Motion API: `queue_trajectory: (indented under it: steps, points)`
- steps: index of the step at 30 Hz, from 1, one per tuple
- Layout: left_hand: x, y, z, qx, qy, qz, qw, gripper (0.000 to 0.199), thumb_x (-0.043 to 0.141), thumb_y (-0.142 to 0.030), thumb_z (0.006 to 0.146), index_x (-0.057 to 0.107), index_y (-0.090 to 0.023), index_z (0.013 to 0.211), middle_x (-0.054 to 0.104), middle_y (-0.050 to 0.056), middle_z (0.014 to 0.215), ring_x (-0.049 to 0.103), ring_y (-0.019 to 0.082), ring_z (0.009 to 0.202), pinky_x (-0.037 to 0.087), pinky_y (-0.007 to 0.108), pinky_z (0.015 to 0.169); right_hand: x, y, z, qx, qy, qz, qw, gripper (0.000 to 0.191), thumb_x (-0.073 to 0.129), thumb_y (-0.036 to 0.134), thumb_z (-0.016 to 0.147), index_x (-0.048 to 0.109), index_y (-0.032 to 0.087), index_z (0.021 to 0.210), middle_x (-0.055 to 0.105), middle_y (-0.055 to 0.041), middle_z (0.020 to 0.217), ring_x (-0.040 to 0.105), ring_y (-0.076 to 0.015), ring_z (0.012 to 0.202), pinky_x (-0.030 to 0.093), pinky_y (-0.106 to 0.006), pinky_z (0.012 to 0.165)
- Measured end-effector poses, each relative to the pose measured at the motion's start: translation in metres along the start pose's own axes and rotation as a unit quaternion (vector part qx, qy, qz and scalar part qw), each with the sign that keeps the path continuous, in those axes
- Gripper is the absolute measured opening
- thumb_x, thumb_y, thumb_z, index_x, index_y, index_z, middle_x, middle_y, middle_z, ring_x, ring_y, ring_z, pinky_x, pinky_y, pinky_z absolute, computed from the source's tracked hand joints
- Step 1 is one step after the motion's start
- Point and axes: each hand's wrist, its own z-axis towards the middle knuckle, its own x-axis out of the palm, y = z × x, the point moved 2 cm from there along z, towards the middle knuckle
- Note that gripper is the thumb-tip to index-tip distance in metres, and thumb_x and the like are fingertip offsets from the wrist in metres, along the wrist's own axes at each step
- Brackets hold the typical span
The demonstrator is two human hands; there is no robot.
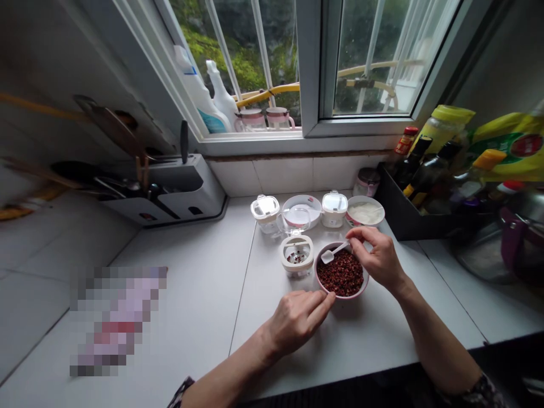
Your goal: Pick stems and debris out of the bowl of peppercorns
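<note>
A bowl with a pink rim is filled with dark red peppercorns. My right hand is closed, pinching the handle of a small white spoon over the bowl; the spoon's scoop looks bare. At the bowl's near rim are the fingertips of my left hand, closed on its edge, with the thumb hidden. Just left of the bowl stands a clear seasoning jar with a cream rim. Its lid is up, and a few peppercorns lie inside.
Behind are two lidded jars, one on the left and one on the right, a white bowl and a bowl of white grains. A knife and utensil holder stands left, a black bottle box right. A blurred packet lies front left.
</note>
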Motion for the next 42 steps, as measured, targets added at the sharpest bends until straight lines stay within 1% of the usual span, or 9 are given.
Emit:
queue_trajectory:
  steps: [2,4,6,9,15,19,30,36,42]
  points:
    - [0.0,0.0,0.0,0.0,0.002,0.0,1.0,0.021,0.044,-0.008,0.097,0.059,-0.007,0.112,0.067,0.006,0.075,0.061,0.012,0.058,0.049,0.02,0.05,0.001,-0.007,0.002,0.01,0.028,-0.017,0.999,0.016,0.053,0.014,0.083,0.066,0.021,0.078,0.072,-0.0047,0.078,0.066,-0.022,0.079,0.051,-0.036,0.079]
    - [0.0,0.0,0.0,0.001,0.004,0.002,1.0,0.021,0.044,-0.007,0.097,0.059,-0.007,0.112,0.067,0.006,0.076,0.061,0.011,0.059,0.049,0.02,0.051,0.004,-0.009,0.002,0.002,0.033,-0.031,0.999,0.017,0.052,0.013,0.084,0.066,0.021,0.079,0.073,-0.0053,0.079,0.067,-0.0225,0.081,0.05,-0.037,0.082]
    - [0.0,0.0,0.0,0.003,0.004,0.005,1.0,0.021,0.045,-0.007,0.097,0.059,-0.007,0.111,0.067,0.006,0.076,0.061,0.012,0.059,0.049,0.021,0.051,0.009,-0.008,0.0,-0.015,0.034,-0.04,0.999,0.018,0.051,0.012,0.085,0.067,0.021,0.08,0.074,-0.0056,0.081,0.068,-0.0221,0.081,0.049,-0.037,0.084]
    - [0.0,0.0,0.001,0.005,0.002,0.009,1.0,0.02,0.045,-0.007,0.097,0.06,-0.007,0.11,0.066,0.006,0.074,0.06,0.011,0.057,0.048,0.021,0.049,0.016,-0.006,-0.003,-0.026,0.058,-0.035,0.997,0.02,0.05,0.011,0.085,0.067,0.021,0.081,0.074,-0.0054,0.08,0.067,-0.021,0.079,0.05,-0.036,0.083]
    - [0.0,0.0,0.002,0.007,-0.004,0.012,1.0,0.019,0.045,-0.007,0.097,0.06,-0.006,0.109,0.065,0.005,0.072,0.059,0.011,0.057,0.046,0.02,0.049,0.019,-0.011,-0.003,0.031,0.074,-0.011,0.997,0.019,0.051,0.014,0.084,0.068,0.02,0.078,0.074,-0.0044,0.078,0.068,-0.0213,0.078,0.05,-0.033,0.077]
    - [-0.001,0.0,0.003,0.01,-0.004,0.01,1.0,0.019,0.044,-0.007,0.097,0.059,-0.006,0.109,0.065,0.004,0.071,0.059,0.011,0.055,0.046,0.02,0.049,0.019,-0.011,-0.002,0.045,0.097,0.016,0.994,0.019,0.051,0.014,0.083,0.068,0.02,0.077,0.074,-0.0036,0.077,0.068,-0.0191,0.074,0.049,-0.03,0.073]
    - [-0.003,-0.001,0.004,0.013,-0.009,0.008,1.0,0.02,0.042,-0.006,0.098,0.059,-0.006,0.108,0.065,0.004,0.07,0.058,0.011,0.053,0.044,0.021,0.047,0.014,-0.012,0.001,0.078,0.07,0.042,0.994,0.019,0.05,0.017,0.082,0.067,0.02,0.075,0.072,-0.0025,0.073,0.065,-0.017,0.068,0.048,-0.026,0.066]
    - [-0.003,-0.001,0.004,0.013,-0.003,0.008,1.0,0.021,0.043,-0.006,0.097,0.061,-0.006,0.107,0.065,0.005,0.071,0.06,0.011,0.056,0.046,0.02,0.049,0.015,-0.014,0.001,0.072,0.073,0.024,0.994,0.02,0.05,0.017,0.081,0.068,0.02,0.074,0.072,-0.0029,0.072,0.065,-0.0174,0.069,0.047,-0.027,0.066]
    - [-0.002,0.0,0.004,-0.011,-0.017,0.001,1.0,0.019,0.047,-0.007,0.096,0.062,-0.009,0.108,0.069,0.008,0.082,0.064,0.012,0.064,0.05,0.02,0.054,0.015,-0.015,0.001,0.087,0.074,0.043,0.993,0.02,0.049,0.018,0.081,0.068,0.019,0.075,0.072,-0.0029,0.073,0.064,-0.0168,0.067,0.047,-0.027,0.065]
